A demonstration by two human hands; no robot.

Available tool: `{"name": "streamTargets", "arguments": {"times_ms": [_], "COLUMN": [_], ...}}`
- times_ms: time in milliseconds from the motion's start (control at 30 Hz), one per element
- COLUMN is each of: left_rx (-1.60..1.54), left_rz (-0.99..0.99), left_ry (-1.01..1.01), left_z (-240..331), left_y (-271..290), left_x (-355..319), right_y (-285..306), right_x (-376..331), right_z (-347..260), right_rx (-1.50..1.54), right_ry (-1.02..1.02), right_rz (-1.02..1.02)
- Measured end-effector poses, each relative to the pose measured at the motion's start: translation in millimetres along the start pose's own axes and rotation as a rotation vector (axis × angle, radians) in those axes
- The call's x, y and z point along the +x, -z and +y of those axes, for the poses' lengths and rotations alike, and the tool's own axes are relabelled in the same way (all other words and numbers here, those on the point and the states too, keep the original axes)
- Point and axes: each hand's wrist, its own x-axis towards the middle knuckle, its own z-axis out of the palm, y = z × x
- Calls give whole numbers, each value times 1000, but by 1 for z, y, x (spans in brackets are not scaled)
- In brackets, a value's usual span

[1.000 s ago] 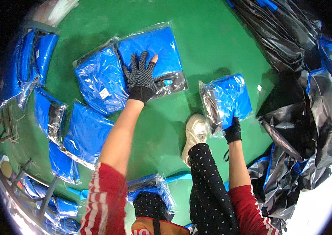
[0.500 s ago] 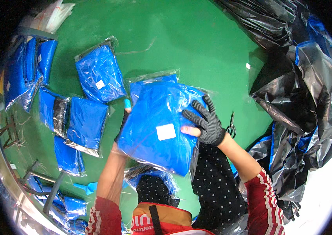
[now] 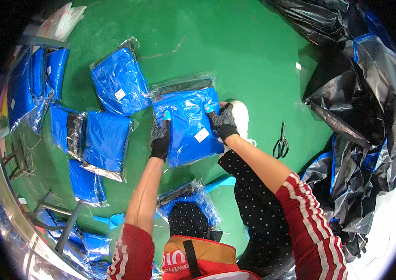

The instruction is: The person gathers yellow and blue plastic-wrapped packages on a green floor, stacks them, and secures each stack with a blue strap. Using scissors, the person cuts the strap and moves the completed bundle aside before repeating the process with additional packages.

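Observation:
Between my two hands is a flat blue folded package in a clear plastic bag [image 3: 187, 123], with a white label low on its right part and a dark band along its far edge. My left hand [image 3: 160, 136], in a grey and black glove with bare fingertips, grips its left side, thumb on top. On the right side my right hand [image 3: 223, 122], gloved the same way, has its thumb on the package; some fingers are hidden. I cannot tell whether the package touches the green floor [image 3: 235, 51].
Similar bagged blue packages [image 3: 119, 81] lie along the left. Black scissors [image 3: 281, 145] rest on the floor to the right, near a white shoe [image 3: 239, 116]. Black sheeting with blue edging [image 3: 347, 98] is heaped at the far right. Metal legs [image 3: 67, 226] stand lower left.
Both hands have brought the package lower and farther from me, and it looks smaller. My right hand has shifted from the package's top to its right edge. The shoe and whole scissors now show.

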Motion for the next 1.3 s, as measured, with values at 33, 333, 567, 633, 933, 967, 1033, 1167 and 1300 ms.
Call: {"name": "streamTargets", "arguments": {"times_ms": [33, 333, 567, 633, 933, 967, 1033, 1167, 1300], "left_rx": [392, -338, -708, -652, -674, -724, -747, -665, -664], "left_rz": [28, -39, -357, -288, -128, -135, -106, -23, 76], "left_ry": [-44, 414, 421, 458, 533, 513, 579, 554, 579], "left_z": [0, 52, 93, 102, 141, 143, 143, 114, 67], "left_y": [-5, 7, 57, 79, 137, 140, 144, 154, 151], "left_x": [6, 20, -52, -61, -114, -130, -152, -219, -337], "right_y": [-8, -2, 41, 57, 39, 40, 39, 48, 71], "right_x": [5, 39, -43, -61, -91, -97, -113, -169, -270], "right_z": [4, 18, -6, -28, -81, -75, -66, -51, -10], "right_rx": [-26, 164, 370, 290, 16, 64, 17, 34, 84], "right_ry": [-19, -216, -155, -235, 60, 119, 64, 6, 39], "right_rz": [11, -437, -473, -579, -636, -688, -655, -682, -664]}}
